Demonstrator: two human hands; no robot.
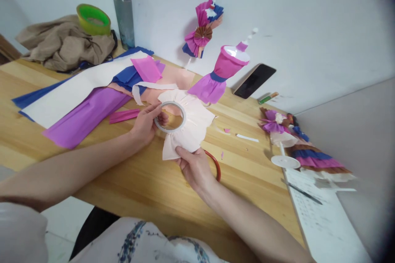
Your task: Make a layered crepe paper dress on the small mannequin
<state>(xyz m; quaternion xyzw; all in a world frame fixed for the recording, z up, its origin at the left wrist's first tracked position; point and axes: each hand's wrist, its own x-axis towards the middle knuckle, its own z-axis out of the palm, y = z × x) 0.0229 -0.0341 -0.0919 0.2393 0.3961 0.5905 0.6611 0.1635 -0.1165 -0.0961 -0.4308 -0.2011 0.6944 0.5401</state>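
Above the table [123,178], left hand [146,125] round ring [184,117], right hand [196,169] thumb-uppermost on ruffle [197,121]

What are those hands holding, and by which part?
The left hand grips the white ring at its left side; the right hand pinches the pleated pale paper by its lower edge.

Left of the tape ring [184,117] lie paper sheets [82,88], the flask [124,16] behind them.
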